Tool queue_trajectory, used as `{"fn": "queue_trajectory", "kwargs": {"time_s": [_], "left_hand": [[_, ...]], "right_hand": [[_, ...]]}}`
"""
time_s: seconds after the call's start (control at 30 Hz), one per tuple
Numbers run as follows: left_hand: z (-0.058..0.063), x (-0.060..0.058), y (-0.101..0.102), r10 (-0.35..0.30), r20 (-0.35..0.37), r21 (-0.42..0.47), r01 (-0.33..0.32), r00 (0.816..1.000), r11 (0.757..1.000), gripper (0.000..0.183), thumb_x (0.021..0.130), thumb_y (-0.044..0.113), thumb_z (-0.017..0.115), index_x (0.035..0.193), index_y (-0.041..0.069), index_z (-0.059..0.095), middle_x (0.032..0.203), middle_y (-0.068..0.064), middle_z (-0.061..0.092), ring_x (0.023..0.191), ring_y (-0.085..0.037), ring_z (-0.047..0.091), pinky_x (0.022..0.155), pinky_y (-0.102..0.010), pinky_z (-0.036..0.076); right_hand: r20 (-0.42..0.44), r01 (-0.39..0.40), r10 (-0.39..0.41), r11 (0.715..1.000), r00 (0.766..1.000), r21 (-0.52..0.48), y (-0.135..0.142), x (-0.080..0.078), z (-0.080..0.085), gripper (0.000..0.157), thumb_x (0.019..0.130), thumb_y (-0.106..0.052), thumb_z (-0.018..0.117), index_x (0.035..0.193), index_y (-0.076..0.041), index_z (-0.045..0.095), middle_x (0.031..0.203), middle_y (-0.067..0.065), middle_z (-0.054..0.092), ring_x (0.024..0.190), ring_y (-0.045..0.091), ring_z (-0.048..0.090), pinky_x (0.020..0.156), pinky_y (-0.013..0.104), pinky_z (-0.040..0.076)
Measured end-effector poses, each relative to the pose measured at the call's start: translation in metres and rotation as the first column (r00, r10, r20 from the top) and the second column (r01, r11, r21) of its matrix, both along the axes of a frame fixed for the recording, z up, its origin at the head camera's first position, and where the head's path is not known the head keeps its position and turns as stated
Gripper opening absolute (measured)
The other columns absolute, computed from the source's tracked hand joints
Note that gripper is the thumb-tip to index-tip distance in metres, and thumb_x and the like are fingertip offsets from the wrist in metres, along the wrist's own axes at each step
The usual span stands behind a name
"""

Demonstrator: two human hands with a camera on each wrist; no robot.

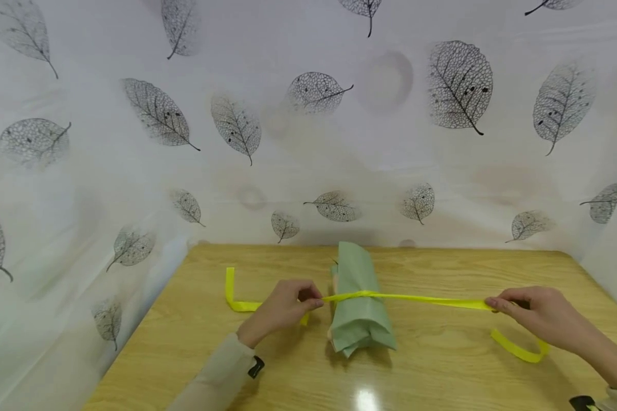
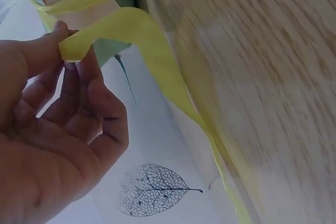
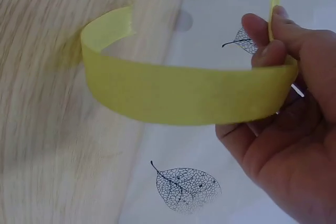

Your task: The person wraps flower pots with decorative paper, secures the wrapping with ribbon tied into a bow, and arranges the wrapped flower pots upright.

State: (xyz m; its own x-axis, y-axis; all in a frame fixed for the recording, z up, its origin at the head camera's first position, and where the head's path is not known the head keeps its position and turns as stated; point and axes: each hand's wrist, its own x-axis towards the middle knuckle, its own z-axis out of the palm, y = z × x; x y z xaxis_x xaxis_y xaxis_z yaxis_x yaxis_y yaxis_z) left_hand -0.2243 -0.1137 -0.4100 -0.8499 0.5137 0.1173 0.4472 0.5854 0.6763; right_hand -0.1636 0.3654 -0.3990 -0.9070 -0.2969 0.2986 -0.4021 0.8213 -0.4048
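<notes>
A bundle wrapped in pale green paper (image 1: 360, 319) lies lengthwise on the wooden table, its near end folded and pointed. A yellow ribbon (image 1: 427, 300) crosses over its middle, gathered at a small overlap on top. Just left of the bundle, my left hand (image 1: 283, 308) pinches one side of the ribbon between thumb and fingertips. Out to the right, my right hand (image 1: 545, 317) pinches the other side, and that stretch runs straight. Beyond the left fingers, a loose tail (image 2: 157, 61) trails over the table; from the right hand another tail (image 3: 184, 95) hangs in a curl.
The wooden table (image 1: 442, 365) has a bright reflection near its front. Behind and beside it hangs a pale cloth (image 1: 267, 171) printed with dark leaf skeletons. A dark band (image 1: 256, 367) shows at the left sleeve's cuff.
</notes>
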Motion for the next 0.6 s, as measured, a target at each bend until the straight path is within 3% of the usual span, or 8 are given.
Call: {"fn": "queue_trajectory", "kwargs": {"time_s": [0.2, 0.33, 0.6], "left_hand": [[-0.003, -0.004, -0.002, 0.034, -0.017, -0.063, -0.035, 0.999, 0.997, 0.008, 0.096, 0.020, 0.072, 0.088, 0.020, 0.072, 0.084, 0.010, 0.070, 0.076, -0.004, 0.060, 0.071, -0.022, 0.052], [-0.003, -0.006, -0.002, 0.043, -0.021, -0.098, -0.045, 0.999, 0.994, 0.009, 0.096, 0.020, 0.072, 0.087, 0.019, 0.072, 0.083, 0.009, 0.069, 0.075, -0.005, 0.059, 0.069, -0.022, 0.051], [-0.004, -0.008, -0.018, 0.068, -0.038, -0.235, -0.075, 0.997, 0.969, 0.006, 0.097, 0.021, 0.072, 0.092, 0.017, 0.072, 0.083, 0.009, 0.066, 0.074, -0.006, 0.056, 0.068, -0.024, 0.049]], "right_hand": [[0.024, -0.081, 0.079, 0.993, 0.997, 0.088, 0.007, -0.014, -0.011, 0.012, 0.096, -0.009, 0.070, 0.090, -0.013, 0.080, 0.079, -0.012, 0.075, 0.067, -0.007, 0.058, 0.054, 0.021, 0.044], [0.060, -0.084, 0.078, 0.991, 0.995, 0.103, 0.009, -0.016, -0.013, 0.011, 0.097, -0.009, 0.069, 0.093, -0.010, 0.079, 0.081, -0.008, 0.076, 0.067, -0.008, 0.059, 0.054, 0.021, 0.045], [0.088, 0.098, -0.104, 0.993, 0.991, 0.070, 0.023, -0.009, -0.011, 0.023, 0.103, -0.015, 0.061, 0.114, 0.001, 0.074, 0.070, -0.012, 0.061, 0.051, -0.001, 0.041, 0.046, 0.024, 0.035]]}}
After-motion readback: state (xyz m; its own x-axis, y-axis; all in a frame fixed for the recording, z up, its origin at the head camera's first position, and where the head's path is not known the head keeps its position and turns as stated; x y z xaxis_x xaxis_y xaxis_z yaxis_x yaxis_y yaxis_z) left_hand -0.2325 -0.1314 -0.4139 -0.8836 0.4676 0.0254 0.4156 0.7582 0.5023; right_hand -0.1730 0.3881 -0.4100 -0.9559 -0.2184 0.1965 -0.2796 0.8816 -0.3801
